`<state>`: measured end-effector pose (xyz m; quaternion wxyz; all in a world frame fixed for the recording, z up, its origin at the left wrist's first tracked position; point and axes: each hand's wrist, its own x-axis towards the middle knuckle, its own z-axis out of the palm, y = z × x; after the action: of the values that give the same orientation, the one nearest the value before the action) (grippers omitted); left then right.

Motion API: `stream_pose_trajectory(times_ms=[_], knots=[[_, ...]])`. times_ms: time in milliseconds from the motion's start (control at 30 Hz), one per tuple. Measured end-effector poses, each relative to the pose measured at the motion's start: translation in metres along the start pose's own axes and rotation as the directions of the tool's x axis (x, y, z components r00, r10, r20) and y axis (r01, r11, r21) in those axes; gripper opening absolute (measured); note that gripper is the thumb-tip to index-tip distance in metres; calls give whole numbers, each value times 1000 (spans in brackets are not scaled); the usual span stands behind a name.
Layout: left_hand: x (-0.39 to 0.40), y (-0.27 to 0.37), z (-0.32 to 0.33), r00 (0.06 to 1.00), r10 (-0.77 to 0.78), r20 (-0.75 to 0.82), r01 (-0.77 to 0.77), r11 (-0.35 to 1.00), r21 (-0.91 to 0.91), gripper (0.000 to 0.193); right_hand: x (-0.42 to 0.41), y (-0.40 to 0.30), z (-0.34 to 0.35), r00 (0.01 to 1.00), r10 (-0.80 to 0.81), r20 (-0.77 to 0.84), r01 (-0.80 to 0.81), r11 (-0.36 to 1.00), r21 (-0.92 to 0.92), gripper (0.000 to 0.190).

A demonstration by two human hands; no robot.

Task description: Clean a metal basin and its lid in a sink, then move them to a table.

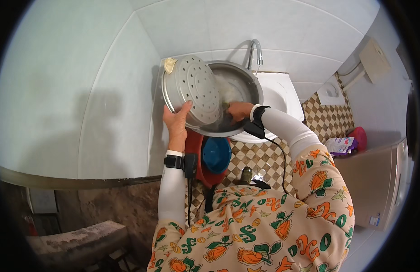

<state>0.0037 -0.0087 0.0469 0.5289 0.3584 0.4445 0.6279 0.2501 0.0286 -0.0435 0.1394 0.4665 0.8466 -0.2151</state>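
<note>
A metal steamer tray point(199, 85) with round holes is tilted over the left side of a large metal basin point(252, 85), and my left hand point(177, 120) grips its rim. A beige cloth or pad point(169, 65) sits at the tray's upper left edge. My right hand point(239, 110) is inside the basin, its fingers around a small greenish thing point(225, 105), mostly hidden, perhaps a scrubber. Cloudy water lies in the basin. From the curved faucet point(257, 52) a thin stream runs down at the basin's right edge.
The basin rests partly over a white sink point(281, 88). Below it stand a red tub point(208, 180) and a blue basin point(217, 154) on the checkered floor. Farther right are a squat toilet point(330, 91), a detergent pouch point(340, 145), a pink basin point(360, 137) and a pale appliance point(369, 180).
</note>
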Motion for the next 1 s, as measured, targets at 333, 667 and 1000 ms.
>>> stream_pose_trajectory(times_ms=[333,667,1000], knots=[[11,-13,4,994,6,-110,12,987,161,60,-41,28,-5,884,121,-451,20,955,295,20],[2,-40,6,999,35,40,-42,979,200,56,-29,-20,-48,509,365,-779,317,763,564,17],[9,-57,-9,999,-41,32,29,950,310,46,9,-87,-32,581,151,-800,403,800,443,64]])
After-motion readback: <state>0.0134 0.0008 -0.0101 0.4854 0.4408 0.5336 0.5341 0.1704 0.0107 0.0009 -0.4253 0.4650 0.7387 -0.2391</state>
